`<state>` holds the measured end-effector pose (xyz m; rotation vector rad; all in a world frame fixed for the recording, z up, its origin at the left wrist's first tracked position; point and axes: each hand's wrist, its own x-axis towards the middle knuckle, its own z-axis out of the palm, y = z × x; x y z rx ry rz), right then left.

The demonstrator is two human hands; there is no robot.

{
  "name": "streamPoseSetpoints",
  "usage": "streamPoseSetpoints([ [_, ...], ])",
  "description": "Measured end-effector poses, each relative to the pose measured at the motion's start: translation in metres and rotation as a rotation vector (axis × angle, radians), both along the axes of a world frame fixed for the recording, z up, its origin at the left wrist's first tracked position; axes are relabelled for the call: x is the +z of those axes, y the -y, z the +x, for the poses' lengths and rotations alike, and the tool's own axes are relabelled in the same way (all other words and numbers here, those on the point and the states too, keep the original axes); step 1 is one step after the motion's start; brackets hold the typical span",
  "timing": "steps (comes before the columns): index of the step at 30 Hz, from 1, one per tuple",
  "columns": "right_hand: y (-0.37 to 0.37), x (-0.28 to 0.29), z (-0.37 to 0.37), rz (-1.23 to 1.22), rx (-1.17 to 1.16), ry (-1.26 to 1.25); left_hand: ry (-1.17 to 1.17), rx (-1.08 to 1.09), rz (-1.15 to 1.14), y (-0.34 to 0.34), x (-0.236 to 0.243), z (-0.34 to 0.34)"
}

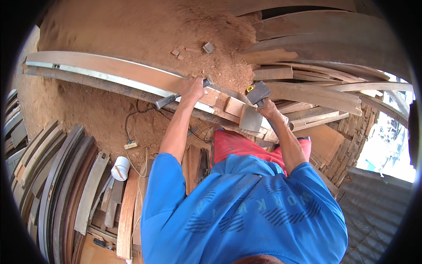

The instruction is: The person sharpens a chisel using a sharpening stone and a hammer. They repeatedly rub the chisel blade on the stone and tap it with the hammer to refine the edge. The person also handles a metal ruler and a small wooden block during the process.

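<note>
My left hand is closed around a dark tool with a thick grip-like end. The tool crosses a long wooden board, and its exact kind is unclear. My right hand grips a short-handled tool with a broad, dark, blocky head, which could be a mallet or a hatchet. A yellow ring-like thing shows beside that head. Under my left hand the long reddish board, with a pale strip along its near side, lies on a dark beam. Small wood blocks and a grey block sit between my hands.
Stacked planks fill the right side, and upright boards stand at lower left. A white bucket and a power strip with a cord are left of me. Sawdust covers the ground, with offcuts beyond the board.
</note>
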<state>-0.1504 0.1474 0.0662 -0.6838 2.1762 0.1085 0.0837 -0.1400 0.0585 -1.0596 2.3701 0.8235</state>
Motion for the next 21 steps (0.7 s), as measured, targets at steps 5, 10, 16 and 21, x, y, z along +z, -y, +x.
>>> streamPoseSetpoints([
  [5,-0.006,0.016,0.002,-0.020,0.161,-0.024,0.001,-0.028,-0.047,-0.001,0.017,0.004],
  [10,0.019,0.076,0.000,0.059,0.346,-0.176,-0.083,0.035,-0.055,-0.002,0.006,0.014],
  [16,0.059,0.128,-0.027,-0.073,0.306,-0.278,-0.223,0.169,-0.036,-0.012,0.011,0.021],
  [21,0.094,0.149,-0.006,-0.250,0.389,-0.323,-0.214,0.187,-0.058,-0.013,0.011,0.019],
])
